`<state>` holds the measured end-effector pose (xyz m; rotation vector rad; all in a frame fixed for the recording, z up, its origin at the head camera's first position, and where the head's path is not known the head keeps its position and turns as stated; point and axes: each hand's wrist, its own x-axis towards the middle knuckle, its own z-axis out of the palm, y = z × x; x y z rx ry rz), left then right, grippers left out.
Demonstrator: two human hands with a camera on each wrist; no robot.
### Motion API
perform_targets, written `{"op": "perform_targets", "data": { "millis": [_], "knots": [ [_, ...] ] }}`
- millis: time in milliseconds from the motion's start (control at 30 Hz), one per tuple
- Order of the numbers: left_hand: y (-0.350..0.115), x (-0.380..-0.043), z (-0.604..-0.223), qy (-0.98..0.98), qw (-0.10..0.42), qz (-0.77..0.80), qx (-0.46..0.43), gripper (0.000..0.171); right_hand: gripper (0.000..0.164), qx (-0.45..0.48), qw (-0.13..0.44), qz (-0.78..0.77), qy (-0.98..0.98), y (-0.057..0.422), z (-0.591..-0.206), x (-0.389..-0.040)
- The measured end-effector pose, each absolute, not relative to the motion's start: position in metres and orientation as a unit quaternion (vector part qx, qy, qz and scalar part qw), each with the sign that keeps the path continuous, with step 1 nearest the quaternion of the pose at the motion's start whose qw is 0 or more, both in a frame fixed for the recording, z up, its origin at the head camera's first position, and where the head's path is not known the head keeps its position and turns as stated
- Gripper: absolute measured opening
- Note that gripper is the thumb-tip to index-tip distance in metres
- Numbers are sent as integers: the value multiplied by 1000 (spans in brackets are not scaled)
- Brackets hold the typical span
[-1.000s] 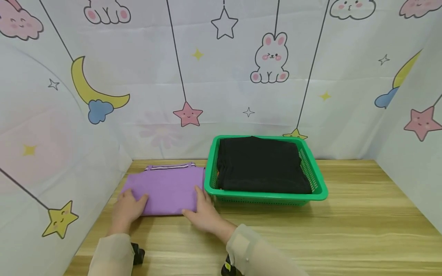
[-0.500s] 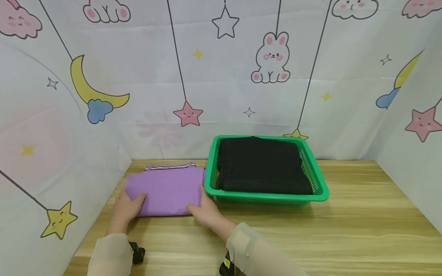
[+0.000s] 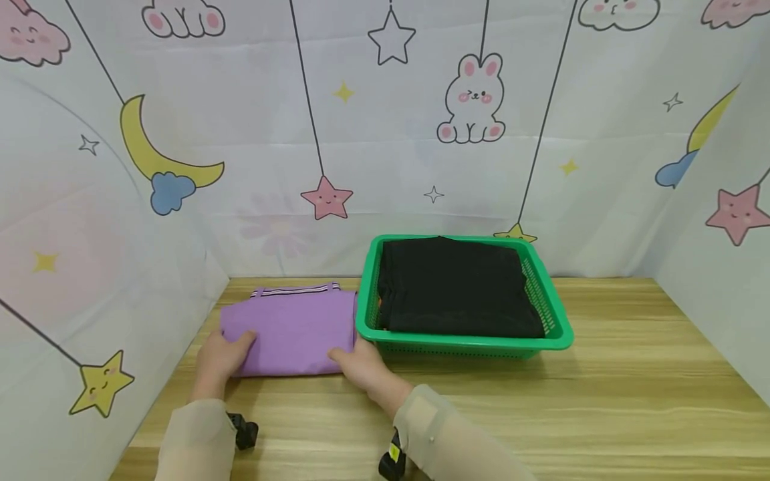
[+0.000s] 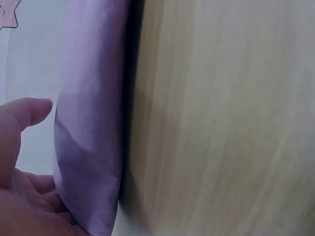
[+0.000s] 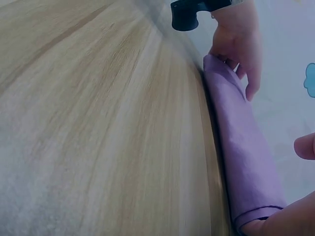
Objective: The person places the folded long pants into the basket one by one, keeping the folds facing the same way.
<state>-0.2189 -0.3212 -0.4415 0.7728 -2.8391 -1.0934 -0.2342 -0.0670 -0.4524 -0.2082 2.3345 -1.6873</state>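
A folded purple garment point(image 3: 295, 337) lies flat on the table, a striped trim point(image 3: 295, 290) along its far edge. At its left end is my left hand point(image 3: 218, 359), fingers touching the side; in the left wrist view its thumb point(image 4: 39, 110) stands apart from the cloth. My right hand point(image 3: 365, 369) is at the opposite end, beside the basket's corner. The right wrist view has its finger tucked at the garment's end and its thumb point(image 5: 306, 146) raised off the purple fabric point(image 5: 246, 147).
A green plastic basket point(image 3: 463, 342) stands right against the garment's right side, with folded black cloth point(image 3: 457, 287) inside. The wood-grain table point(image 3: 631, 374) extends to the right. White printed curtains point(image 3: 391, 153) enclose the back and both sides.
My left hand has shifted outward from the top of the garment to its left end. My right hand has slid right and nearer to me, to the right end. The basket stays put.
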Motion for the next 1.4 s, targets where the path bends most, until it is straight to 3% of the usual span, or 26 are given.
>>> {"op": "perform_targets", "data": {
  "millis": [867,1000,1233,1400],
  "knots": [
    [-317,-217,-438,-851,-14,-456,259,82,84,25,157,-698,699,-80,-457,-235],
    [-320,-217,-438,-818,-11,-503,280,76,81,31,153,-694,702,-82,-455,-235],
    [-324,-218,-437,-770,-18,-559,308,49,73,48,147,-703,695,-85,-452,-235],
    [-325,-216,-434,-732,-44,-601,319,67,70,50,139,-706,693,-86,-452,-236]
  ]
}}
